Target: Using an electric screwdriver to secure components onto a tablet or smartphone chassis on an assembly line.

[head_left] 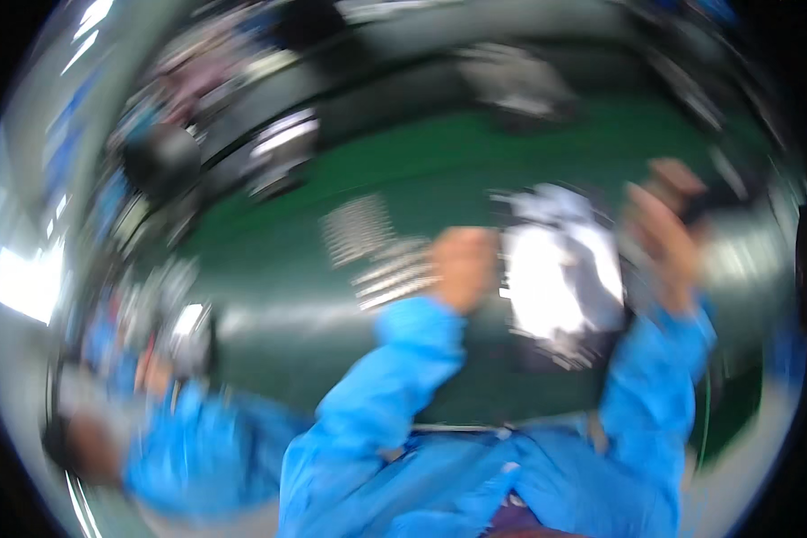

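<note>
The whole picture is smeared by motion. My left hand (464, 264) is a compact, closed-looking shape beside rows of small pale parts (393, 273) on the green work surface (287, 345). What it holds, if anything, does not show. Right of it lies a bright, roughly rectangular panel or tray (547, 278) with a dark border and a shadow across it. My right hand (668, 238) is raised at the panel's far right side, next to a dark, blurred object (722, 197). Its fingers are too smeared to show whether they grip that object.
Another block of small pale parts (357, 229) lies farther back. Beyond are a shiny box-like thing (282, 148) and a pale stack (516, 81). At the lower left a co-worker in a blue sleeve (202, 448) sits close by, near another shiny object (190, 332).
</note>
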{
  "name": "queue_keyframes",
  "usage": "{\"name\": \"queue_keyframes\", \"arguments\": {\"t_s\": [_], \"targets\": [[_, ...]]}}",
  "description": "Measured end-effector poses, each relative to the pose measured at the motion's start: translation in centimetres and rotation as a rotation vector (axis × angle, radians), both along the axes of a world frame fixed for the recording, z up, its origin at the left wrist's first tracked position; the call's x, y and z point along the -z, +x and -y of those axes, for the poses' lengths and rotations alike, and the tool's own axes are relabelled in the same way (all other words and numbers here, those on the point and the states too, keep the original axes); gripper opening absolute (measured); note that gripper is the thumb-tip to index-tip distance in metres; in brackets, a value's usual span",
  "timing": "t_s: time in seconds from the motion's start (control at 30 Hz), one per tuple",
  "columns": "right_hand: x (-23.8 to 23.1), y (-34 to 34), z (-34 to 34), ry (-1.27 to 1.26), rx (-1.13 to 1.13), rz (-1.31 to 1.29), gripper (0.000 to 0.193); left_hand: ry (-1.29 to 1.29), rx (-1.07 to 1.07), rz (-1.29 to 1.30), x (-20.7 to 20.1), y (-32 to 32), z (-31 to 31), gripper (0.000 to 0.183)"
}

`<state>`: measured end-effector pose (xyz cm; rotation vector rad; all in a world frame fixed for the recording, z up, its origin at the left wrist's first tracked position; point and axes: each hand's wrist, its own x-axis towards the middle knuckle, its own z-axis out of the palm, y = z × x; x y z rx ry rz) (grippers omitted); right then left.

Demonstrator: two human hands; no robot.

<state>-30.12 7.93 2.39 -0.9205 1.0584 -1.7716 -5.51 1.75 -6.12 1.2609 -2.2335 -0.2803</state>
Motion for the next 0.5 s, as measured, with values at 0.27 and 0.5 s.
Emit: {"name": "queue_keyframes", "arguments": {"t_s": [0.27,0.5], "targets": [[-2.3,-0.6,-3.8,-0.306,0.138,-0.317,0.028,0.487,-0.038,-1.105,-7.8,3.5,-1.4,0.010],[1.3,-4.6,-4.4,-0.082,0.088,-0.228,0.039,0.143,-0.085,-0.899,-17.5,4.9,3.1,0.019]]}}
